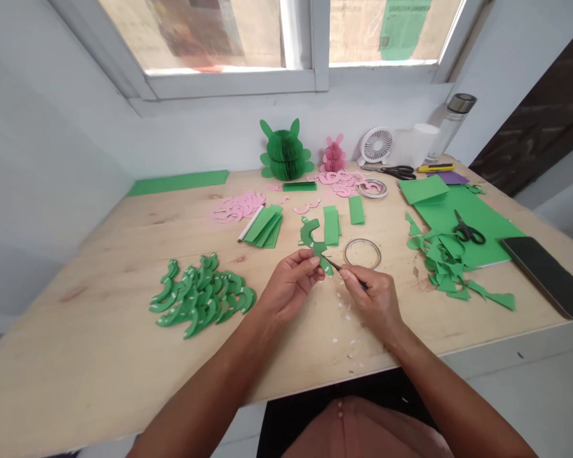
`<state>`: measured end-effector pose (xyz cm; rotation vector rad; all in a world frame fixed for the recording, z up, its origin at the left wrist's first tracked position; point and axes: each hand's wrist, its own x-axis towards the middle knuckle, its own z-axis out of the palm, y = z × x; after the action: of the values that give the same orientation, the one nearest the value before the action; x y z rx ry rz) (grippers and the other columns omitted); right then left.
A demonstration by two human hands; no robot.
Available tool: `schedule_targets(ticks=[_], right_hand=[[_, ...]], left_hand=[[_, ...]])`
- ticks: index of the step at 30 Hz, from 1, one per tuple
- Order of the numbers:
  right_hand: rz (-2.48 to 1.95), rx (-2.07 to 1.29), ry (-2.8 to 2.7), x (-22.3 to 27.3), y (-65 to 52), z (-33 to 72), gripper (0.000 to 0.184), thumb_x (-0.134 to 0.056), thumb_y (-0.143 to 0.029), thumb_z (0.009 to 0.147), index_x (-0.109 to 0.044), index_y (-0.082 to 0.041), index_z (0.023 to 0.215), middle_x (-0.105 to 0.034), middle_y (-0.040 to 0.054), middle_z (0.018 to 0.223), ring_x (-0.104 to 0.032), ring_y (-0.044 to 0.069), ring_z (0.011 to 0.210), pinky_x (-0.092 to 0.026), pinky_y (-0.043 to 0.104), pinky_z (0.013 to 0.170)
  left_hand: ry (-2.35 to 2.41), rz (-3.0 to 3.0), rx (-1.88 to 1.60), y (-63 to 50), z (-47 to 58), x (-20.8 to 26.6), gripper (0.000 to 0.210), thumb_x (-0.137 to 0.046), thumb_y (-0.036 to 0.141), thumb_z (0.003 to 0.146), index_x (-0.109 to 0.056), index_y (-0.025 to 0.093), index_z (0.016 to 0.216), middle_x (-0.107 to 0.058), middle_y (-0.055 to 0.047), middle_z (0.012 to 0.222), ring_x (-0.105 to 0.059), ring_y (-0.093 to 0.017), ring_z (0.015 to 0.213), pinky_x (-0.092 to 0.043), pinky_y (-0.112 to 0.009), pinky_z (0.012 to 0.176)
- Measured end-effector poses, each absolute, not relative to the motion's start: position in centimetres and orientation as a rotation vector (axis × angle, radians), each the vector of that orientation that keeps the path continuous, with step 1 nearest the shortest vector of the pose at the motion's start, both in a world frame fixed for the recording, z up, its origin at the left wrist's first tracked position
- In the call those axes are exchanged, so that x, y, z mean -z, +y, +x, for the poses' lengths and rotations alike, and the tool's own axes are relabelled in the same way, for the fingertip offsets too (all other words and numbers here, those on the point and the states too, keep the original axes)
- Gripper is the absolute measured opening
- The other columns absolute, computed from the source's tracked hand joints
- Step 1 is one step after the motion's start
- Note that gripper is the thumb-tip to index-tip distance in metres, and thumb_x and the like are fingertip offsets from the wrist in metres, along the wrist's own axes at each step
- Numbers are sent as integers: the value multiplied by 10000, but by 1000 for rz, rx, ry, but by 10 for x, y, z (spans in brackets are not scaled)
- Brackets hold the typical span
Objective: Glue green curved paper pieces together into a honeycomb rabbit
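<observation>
My left hand (293,283) pinches a curved green paper piece (309,234) with small pale strips on it, just above the table. In my right hand (375,299) is a pair of slim dark tweezers (333,263), held like a pen. Their tip meets the lower end of the green piece beside my left fingertips. To the left lies a heap of similar green paper arcs (203,296), many bearing pale strips. A thin roll of tape (362,240) lies flat just beyond my right hand. Tiny white scraps (342,312) are scattered beneath my hands.
Green offcuts (442,254), black scissors (468,230) and a phone (549,270) occupy the right side. Folded green paper (266,228) and pink cutouts (239,207) lie farther back. A green honeycomb paper figure (285,152), a pink one (333,156) and a small fan (376,145) stand by the wall.
</observation>
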<state>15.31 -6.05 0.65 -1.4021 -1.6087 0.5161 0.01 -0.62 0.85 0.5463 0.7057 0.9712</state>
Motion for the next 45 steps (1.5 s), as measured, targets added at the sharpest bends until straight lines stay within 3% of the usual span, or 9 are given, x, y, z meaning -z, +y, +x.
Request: schedule_targets(ticks=[8, 14, 19, 22, 28, 33, 38, 42, 45], right_hand=[[-1354, -953, -1400, -2, -54, 158, 402, -482, -430, 848, -537, -157, 557, -322, -48, 512, -317, 87, 484, -254, 229, 463], [-1326, -1168, -1262, -2, -53, 157, 431, -489, -493, 828, -604, -143, 605, -302, -64, 447, -255, 76, 416, -197, 225, 411], [-1383, -769, -1347, -2, -57, 157, 323, -507, -408, 840, -675, -157, 724, -502, -10, 560, -446, 128, 535, -342, 240, 497], [-1460, -578, -1252, -2, -56, 161, 339, -490, -410, 847, -684, -156, 734, -514, -15, 542, -485, 139, 529, -366, 236, 484], [-1498, -624, -1350, 3, -52, 162, 315, -499, -405, 847, -687, -157, 896, -700, 49, 817, -632, 196, 729, -475, 273, 640], [-1685, -315, -1542, 10, -51, 163, 303, -522, -373, 836, -655, -183, 1031, -699, 84, 953, -639, 232, 837, -476, 327, 717], [-1814, 105, -1646, 14, -50, 169, 298, -512, -282, 834, -618, -213, 1104, -662, 78, 889, -608, 206, 738, -424, 284, 583], [-1894, 221, -1673, 17, -49, 174, 292, -495, -221, 830, -618, -231, 1095, -630, 72, 888, -576, 196, 697, -377, 283, 541], [-1866, 221, -1661, 16, -47, 176, 286, -502, -223, 825, -631, -213, 1080, -619, 94, 908, -563, 238, 803, -417, 324, 644]], left_hand=[[650, 561, -949, -4, -2, -10, 208, -761, 111, 621, -597, 135, 745, -638, 17, 624, -579, -75, 539, -462, -198, 584], [616, 593, -933, -5, -3, -12, 202, -765, 120, 622, -602, 128, 741, -629, 21, 604, -575, -68, 526, -456, -190, 582], [659, 567, -973, -4, -3, -14, 199, -762, 106, 616, -607, 127, 739, -634, 14, 607, -574, -74, 530, -456, -199, 582], [661, 529, -1042, -3, -4, -14, 206, -758, 89, 611, -609, 134, 745, -634, 21, 620, -570, -70, 536, -464, -204, 592], [627, 497, -1030, -2, -6, -14, 208, -742, 86, 624, -597, 143, 762, -649, 7, 657, -595, -91, 575, -483, -221, 612], [609, 486, -1009, -2, -7, -15, 202, -728, 95, 647, -594, 137, 793, -648, 1, 650, -593, -90, 571, -482, -215, 610], [617, 506, -1026, -4, -6, -18, 211, -745, 93, 622, -595, 141, 763, -647, 6, 646, -585, -86, 557, -473, -214, 599], [635, 536, -1025, -5, -6, -18, 224, -756, 100, 609, -600, 143, 764, -650, 7, 649, -580, -88, 547, -467, -228, 599], [642, 544, -1026, -5, -7, -18, 217, -760, 105, 603, -599, 146, 742, -645, 9, 631, -579, -93, 538, -459, -231, 589]])
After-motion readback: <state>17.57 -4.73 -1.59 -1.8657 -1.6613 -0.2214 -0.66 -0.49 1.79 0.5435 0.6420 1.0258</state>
